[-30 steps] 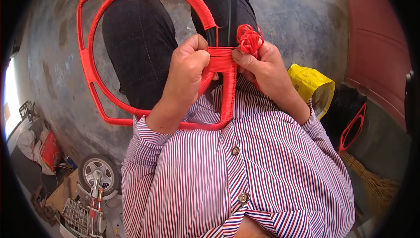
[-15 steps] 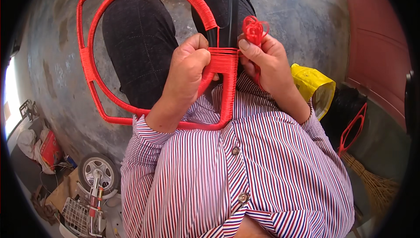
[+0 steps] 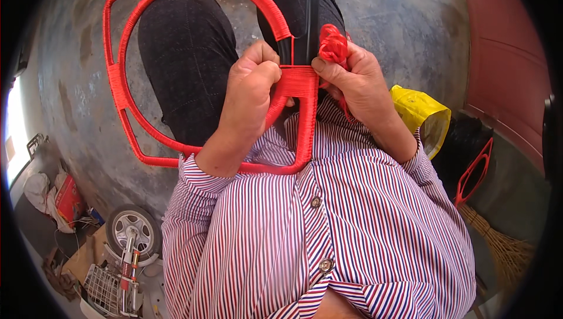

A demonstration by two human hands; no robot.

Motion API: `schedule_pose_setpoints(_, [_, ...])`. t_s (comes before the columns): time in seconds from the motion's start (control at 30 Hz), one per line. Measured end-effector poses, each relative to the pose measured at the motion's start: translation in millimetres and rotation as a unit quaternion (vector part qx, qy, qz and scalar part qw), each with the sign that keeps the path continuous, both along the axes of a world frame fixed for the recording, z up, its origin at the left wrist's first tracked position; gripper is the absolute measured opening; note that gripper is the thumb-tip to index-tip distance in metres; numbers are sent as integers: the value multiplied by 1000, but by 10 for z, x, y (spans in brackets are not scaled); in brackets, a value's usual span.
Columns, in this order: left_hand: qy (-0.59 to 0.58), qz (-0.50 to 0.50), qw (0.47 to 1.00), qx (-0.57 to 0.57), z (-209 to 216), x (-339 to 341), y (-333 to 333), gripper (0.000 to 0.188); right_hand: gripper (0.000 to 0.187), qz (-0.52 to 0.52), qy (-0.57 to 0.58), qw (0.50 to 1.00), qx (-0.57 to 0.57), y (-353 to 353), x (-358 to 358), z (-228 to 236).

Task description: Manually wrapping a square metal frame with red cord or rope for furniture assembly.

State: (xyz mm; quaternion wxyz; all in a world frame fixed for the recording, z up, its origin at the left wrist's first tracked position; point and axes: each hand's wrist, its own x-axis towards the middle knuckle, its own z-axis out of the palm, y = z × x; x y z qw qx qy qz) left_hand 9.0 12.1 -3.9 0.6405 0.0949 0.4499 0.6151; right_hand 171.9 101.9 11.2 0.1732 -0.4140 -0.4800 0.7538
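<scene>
A frame [image 3: 120, 78] of a round ring inside an angular outline rests over my lap, mostly wrapped in red cord. Bare black tube [image 3: 312, 17] shows at its upper right, above a flat band of red winding [image 3: 300, 81]. My left hand [image 3: 252, 81] is closed on the frame at the left end of that band, its fingertips hidden behind. At the band's right edge, my right hand [image 3: 355, 78] pinches a bundle of red cord [image 3: 333, 44] between thumb and fingers. A strand of the cord hangs below that hand.
A yellow bag [image 3: 416, 110] lies right of my right forearm, beside black material and another red-wrapped frame [image 3: 474, 172]. A straw broom [image 3: 498, 242] is at the lower right. On the lower left stand a small wheel [image 3: 134, 231] and a wire basket [image 3: 102, 288].
The loose red turns across the top of the band now lie tight against it. My right hand has shifted slightly left, and the cord bundle has turned.
</scene>
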Motion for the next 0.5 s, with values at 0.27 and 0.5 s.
schedule_pose_setpoints(0.27, [-33,19,999,-8,62,13,20,9,15,19,-20,999,31,10,6,47])
schedule_pose_setpoints(0.5, [-40,17,999,-13,50,10,14,6,18,59,12,993,105,79,90,-30])
